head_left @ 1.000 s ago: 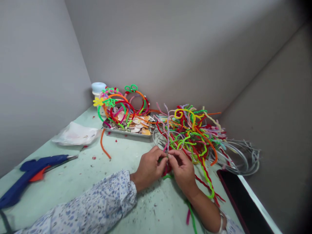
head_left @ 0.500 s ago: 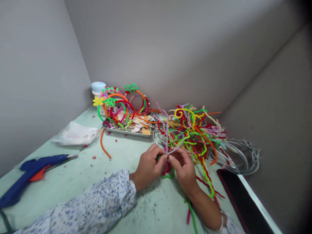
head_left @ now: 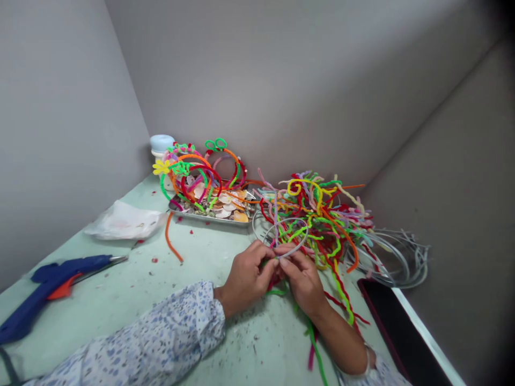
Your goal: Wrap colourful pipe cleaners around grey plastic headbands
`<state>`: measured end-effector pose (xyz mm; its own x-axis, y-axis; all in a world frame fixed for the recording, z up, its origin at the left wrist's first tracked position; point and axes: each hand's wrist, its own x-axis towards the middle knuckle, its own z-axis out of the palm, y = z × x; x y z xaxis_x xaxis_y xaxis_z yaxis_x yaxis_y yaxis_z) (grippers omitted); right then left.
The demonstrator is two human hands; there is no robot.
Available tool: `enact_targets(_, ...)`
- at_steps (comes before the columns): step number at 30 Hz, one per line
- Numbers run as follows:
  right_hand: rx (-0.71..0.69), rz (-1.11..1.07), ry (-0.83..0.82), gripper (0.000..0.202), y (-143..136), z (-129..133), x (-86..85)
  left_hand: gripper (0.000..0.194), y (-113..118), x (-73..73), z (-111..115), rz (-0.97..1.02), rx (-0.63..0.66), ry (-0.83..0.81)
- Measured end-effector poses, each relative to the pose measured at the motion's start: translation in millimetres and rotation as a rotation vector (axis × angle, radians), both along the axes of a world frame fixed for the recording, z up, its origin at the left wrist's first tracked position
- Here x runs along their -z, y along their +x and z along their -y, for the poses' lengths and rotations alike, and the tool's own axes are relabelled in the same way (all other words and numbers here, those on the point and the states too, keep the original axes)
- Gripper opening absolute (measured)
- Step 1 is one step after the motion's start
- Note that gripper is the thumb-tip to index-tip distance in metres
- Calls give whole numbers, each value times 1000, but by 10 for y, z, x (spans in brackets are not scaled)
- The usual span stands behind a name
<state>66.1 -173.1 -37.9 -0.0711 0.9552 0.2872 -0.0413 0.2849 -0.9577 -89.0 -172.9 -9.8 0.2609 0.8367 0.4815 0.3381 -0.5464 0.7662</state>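
In the head view, my left hand [head_left: 248, 272] and my right hand [head_left: 302, 276] are pinched close together over the table. Between their fingertips is a thin grey hoop [head_left: 304, 236], its curve rising above my right fingers. Red and green fuzzy pipe cleaner shows at the pinch, and a green pipe cleaner end [head_left: 276, 292] pokes out below. A lilac pipe cleaner [head_left: 276, 212] stands up just beyond the hoop; whether it is joined there is hidden by my fingers.
Behind my hands lies a tangled pile of coloured pipe cleaners [head_left: 317, 214], beside grey hoops [head_left: 416, 262]. A metal tray [head_left: 213, 219] holds shells, with finished pipe-cleaner headbands [head_left: 220, 179] over it. A blue glue gun [head_left: 68, 271], plastic bag [head_left: 126, 221] and dark phone [head_left: 396, 327] lie around.
The grey hoop has tilted and shifted slightly right between my fingers. My right fingertips have moved a little; both hands stay pinched together.
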Motion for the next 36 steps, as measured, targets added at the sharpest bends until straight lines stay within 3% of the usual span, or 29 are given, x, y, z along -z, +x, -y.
enact_targets(24,243,359,241,12,-73,63,-133,10,-13,0,23,-79,-58,70)
enact_targets(36,192,365,183,15,-51,42,-52,12,-23,-3,4,-88,-35,87)
